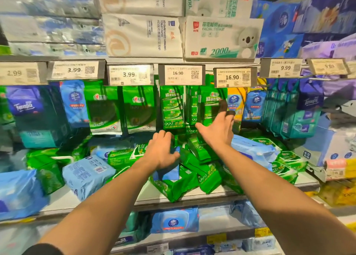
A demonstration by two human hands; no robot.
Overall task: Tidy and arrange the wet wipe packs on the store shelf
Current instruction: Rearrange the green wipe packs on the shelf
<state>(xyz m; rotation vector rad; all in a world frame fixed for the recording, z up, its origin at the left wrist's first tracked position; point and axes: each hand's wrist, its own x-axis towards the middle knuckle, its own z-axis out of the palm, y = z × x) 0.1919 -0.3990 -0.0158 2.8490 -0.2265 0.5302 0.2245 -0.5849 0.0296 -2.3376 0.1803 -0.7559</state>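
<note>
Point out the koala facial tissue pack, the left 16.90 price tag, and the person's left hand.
Koala facial tissue pack (221, 38): head view, front face left of the koala.
Left 16.90 price tag (181, 74): head view, middle of the label.
Left hand (161, 150): head view, back of the hand.

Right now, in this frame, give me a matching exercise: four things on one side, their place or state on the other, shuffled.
1. left hand
2. right hand
3. koala tissue pack
4. light blue wipe pack

a. upper shelf
b. lying flat, left of the green pile
c. fingers curled on the jumbled green packs
d. fingers stretched toward the upright green packs

Pairs: 1-c, 2-d, 3-a, 4-b
</note>
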